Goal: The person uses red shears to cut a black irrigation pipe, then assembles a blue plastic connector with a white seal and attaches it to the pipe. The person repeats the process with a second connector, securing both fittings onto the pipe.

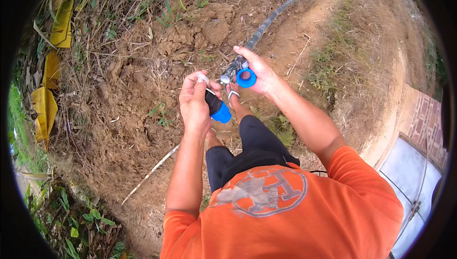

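Bare brown earth (124,130), rough and strewn with dry stalks, spreads on both sides of a dark, dirt-smeared pipe (272,17). A person in an orange shirt (285,206) and dark shorts stands at the pipe's near end. Pale slabs (409,168) lie well to the right of the pipe, with brickwork (422,128) beside them, also to its right. Yellow leaves (44,109) hang or lie far to the left of the pipe, and a thin pale stick (152,173) rests on the ground to the left of its near end. Of the hands, the right hand (261,72) is wrapped around the pipe close to its end, thumb along the top, its other fingers mostly hidden. The left hand (196,98), just left of the pipe's end and apart from it, grips a black and blue fitting (220,111), whose blue part points down and away from the pipe. In the right hand, just beside the pipe's end, sits a blue ring (246,86), its opening facing up. A small white ring (202,77) is pinched in the left hand's fingers, left of the pipe's end
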Available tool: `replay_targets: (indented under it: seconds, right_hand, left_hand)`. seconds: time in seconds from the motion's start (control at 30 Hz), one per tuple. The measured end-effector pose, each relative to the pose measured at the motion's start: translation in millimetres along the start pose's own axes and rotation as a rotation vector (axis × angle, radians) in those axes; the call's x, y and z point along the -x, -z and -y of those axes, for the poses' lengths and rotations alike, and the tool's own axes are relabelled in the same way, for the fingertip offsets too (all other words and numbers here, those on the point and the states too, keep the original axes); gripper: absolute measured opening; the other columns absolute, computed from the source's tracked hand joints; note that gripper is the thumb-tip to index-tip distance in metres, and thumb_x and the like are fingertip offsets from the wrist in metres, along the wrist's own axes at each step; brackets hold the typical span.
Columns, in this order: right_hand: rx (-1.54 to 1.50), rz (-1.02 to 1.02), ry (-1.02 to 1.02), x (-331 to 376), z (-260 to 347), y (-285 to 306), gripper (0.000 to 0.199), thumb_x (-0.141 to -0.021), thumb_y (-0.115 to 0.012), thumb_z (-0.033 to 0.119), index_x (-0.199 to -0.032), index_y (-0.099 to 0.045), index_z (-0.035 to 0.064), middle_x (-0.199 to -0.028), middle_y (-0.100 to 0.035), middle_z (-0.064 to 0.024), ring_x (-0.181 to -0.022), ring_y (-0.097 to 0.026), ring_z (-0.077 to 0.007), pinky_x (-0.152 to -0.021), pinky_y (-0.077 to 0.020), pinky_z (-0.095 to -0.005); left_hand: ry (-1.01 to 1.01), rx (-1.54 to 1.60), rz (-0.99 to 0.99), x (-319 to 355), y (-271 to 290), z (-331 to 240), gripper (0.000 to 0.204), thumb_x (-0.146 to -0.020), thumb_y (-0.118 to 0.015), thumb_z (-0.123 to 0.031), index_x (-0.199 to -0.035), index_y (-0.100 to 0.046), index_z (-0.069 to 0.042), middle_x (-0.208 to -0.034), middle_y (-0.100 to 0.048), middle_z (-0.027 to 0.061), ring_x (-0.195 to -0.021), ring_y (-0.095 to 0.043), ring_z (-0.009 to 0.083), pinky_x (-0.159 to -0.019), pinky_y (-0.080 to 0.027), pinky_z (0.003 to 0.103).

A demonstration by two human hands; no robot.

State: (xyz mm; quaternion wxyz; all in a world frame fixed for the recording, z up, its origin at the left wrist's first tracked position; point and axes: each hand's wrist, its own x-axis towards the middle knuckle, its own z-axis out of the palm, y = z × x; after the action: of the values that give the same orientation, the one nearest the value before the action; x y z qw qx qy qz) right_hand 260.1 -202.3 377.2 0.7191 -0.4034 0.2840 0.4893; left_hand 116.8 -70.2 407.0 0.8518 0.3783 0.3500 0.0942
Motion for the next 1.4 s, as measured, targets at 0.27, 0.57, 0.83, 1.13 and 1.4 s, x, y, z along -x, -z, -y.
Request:
replay_targets:
  seconds: [0.27,0.57,0.83,1.13,1.4]
  right_hand:
    - [0.023,0.012,-0.028,-10.6,-9.2,18.8,0.026,-0.092,-0.075,0.033,-0.090,-0.060,0.0124,-0.074,-0.063,-0.0040,-0.058,-0.062,-0.0191,-0.049,-0.0514,-0.0356]
    - [0.025,0.086,-0.044,-8.0,-16.6,39.3,0.030,-0.096,-0.069,0.038,-0.091,-0.062,0.0096,-0.080,-0.067,-0.0067,-0.063,-0.064,-0.0188,-0.054,-0.0532,-0.0338]
    - [0.369,0.347,0.215,44.8,-26.3,61.8,0.026,-0.098,-0.059,0.016,-0.113,-0.057,-0.0043,-0.098,-0.069,-0.0121,-0.094,-0.067,-0.0207,-0.085,-0.0533,-0.0332]
    - [0.861,0.207,0.619,91.0,-21.1,53.9,0.028,-0.088,-0.074,0.006,-0.112,-0.062,-0.0001,-0.105,-0.074,-0.0109,-0.097,-0.067,-0.0143,-0.084,-0.0541,-0.0309]
    - [1.044,0.238,0.800,95.6,-2.3,30.4,0.016,-0.085,-0.075,0.005,-0.099,-0.071,0.0012,-0.101,-0.074,-0.0085,-0.091,-0.069,-0.0160,-0.081,-0.0546,-0.0328]
  left_hand:
    - [0.007,-0.144,0.050,13.5,-5.6,12.8,0.011,-0.103,-0.057,-0.013,-0.107,-0.057,-0.003,-0.093,-0.072,0.0141,-0.068,-0.062,0.0144,-0.063,-0.053,0.029]
    - [0.253,-0.162,0.171,0.0,-6.6,-0.6,0.031,-0.100,-0.061,-0.014,-0.125,-0.066,0.003,-0.078,-0.066,0.0096,-0.064,-0.063,0.0160,-0.059,-0.054,0.029]
    - [0.353,-0.147,0.258,-10.5,-5.9,-9.3,0.031,-0.099,-0.058,-0.011,-0.124,-0.066,0.004,-0.078,-0.066,0.0085,-0.064,-0.063,0.0166,-0.060,-0.055,0.030]
    - [0.350,-0.140,0.274,-11.0,-5.2,-12.3,0.032,-0.097,-0.057,-0.008,-0.125,-0.065,0.006,-0.085,-0.068,0.0082,-0.065,-0.064,0.0163,-0.061,-0.057,0.032]
    - [0.347,-0.135,0.281,-12.6,-8.9,-16.8,0.038,-0.097,-0.059,-0.013,-0.129,-0.063,0.006,-0.084,-0.064,0.0103,-0.068,-0.062,0.0190,-0.063,-0.056,0.034]
